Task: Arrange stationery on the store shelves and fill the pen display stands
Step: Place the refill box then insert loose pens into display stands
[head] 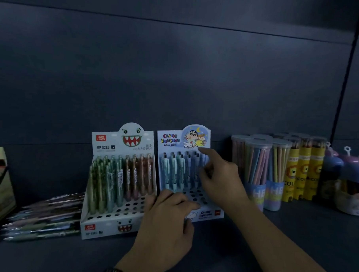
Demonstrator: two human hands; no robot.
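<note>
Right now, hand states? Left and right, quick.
Left hand: grips the front edge of the blue stand.
Right hand: index out, other fingers curled among the pens; whether it holds one cannot be told.

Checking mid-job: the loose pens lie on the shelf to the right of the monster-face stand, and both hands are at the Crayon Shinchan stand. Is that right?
Not quite. The head view shows the loose pens lying on the shelf to the left of the monster-face stand, not the right. The left hand and right hand are indeed both at the Crayon Shinchan stand.
</note>
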